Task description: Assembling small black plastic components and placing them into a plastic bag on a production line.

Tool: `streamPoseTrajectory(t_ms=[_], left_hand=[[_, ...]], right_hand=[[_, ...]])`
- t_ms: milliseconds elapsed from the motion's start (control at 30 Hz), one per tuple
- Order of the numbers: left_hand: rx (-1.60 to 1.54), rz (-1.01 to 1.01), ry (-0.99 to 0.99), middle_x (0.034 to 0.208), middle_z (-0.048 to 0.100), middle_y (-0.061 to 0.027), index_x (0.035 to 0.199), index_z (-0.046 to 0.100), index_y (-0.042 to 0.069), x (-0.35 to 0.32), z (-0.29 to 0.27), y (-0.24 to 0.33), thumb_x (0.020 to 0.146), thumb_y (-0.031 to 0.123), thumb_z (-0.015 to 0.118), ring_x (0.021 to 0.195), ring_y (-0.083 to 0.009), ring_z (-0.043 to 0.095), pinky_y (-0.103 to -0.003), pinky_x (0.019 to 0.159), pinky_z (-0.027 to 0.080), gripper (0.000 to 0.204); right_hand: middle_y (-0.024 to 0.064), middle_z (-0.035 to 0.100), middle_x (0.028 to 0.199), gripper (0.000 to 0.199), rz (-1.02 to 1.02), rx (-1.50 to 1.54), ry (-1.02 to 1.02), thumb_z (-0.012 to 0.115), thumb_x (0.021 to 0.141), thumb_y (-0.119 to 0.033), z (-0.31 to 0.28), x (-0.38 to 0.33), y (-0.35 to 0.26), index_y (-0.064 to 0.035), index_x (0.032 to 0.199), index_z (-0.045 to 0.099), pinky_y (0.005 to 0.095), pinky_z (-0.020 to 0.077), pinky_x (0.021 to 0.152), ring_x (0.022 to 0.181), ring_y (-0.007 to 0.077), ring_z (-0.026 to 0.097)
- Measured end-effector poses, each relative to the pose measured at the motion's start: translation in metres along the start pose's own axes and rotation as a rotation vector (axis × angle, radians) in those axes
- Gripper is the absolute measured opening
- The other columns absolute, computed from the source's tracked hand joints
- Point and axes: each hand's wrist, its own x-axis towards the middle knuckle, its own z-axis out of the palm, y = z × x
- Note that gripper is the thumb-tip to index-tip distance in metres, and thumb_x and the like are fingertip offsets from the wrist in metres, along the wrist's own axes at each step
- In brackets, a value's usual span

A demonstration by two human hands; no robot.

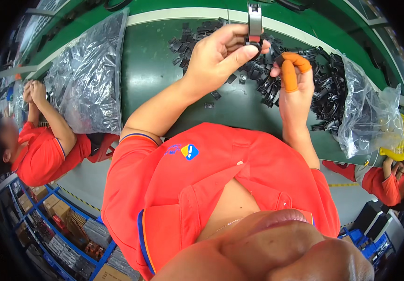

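Observation:
My left hand is closed round the lower end of a slim silver-and-black device with a red band, held upright above the green table. Its kind I cannot make out. To the right, my right hand is raised with bent fingers, orange finger cots on the thumb and a finger. A small dark piece shows at its fingertips, partly hidden. Under and around both hands lie many loose small black parts, heaped most thickly on the right.
A big clear plastic bag lies at the table's left, another bag at its right beside a yellow basket. One person in red sits at left, another person at right. Blue shelving with boxes stands lower left.

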Motion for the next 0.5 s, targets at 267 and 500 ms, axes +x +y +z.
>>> streamPoseTrajectory(t_ms=[267,500], left_hand=[[0.088,-0.025,-0.001,0.106,0.06,-0.0111,0.115,0.05,-0.005,-0.002,0.003,-0.004,0.083,0.01,0.063,0.097,-0.0151,0.059,-0.028,0.086,0.048,0.037],[0.137,-0.063,-0.07,0.119,0.054,-0.0134,0.12,0.045,-0.005,-0.005,-0.002,-0.007,0.085,0.001,0.058,0.106,-0.0168,0.054,-0.028,0.091,0.045,0.038]], right_hand=[[0.0076,0.059,0.091,0.014,-0.272,-0.34,-0.129,0.059,0.082,0.002,0.012,0.015,-0.03,0.0032,0.095,0.058,0.0222,0.045,0.066,0.073,0.0115,0.055],[0.0087,0.06,0.087,0.014,-0.554,-0.691,-0.197,0.065,0.074,0.005,0.013,0.023,-0.037,0.0024,0.088,0.063,0.0234,0.0449,0.067,0.077,0.0158,0.057]])
